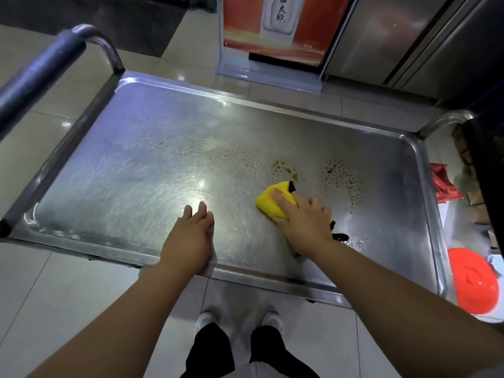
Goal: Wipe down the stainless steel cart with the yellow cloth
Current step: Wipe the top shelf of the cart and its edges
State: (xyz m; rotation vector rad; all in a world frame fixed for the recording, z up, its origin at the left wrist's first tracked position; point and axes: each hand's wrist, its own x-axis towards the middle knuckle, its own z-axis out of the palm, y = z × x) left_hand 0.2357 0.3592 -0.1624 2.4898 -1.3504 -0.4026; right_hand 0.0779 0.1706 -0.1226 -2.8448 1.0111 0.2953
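Pressing yellow cloth (pixel 275 204) flat under your right hand (pixel 306 223), fingers clamped on it; brown spill (pixel 285 167) just beyond, farther side. Left hand (pixel 191 238) open, bracing cart (pixel 131 255) rim.

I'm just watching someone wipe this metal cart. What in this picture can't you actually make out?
Head view only:
- Underside of the yellow cloth: covered by the right hand.
- The brown spots on the cart top: too small to tell what they are.
- Orange round object on the floor: partly hidden behind the cart's rim.
- Cart's lower shelves and wheels: hidden beneath the top.
- Cart handle: blurred, cut off at the left edge.
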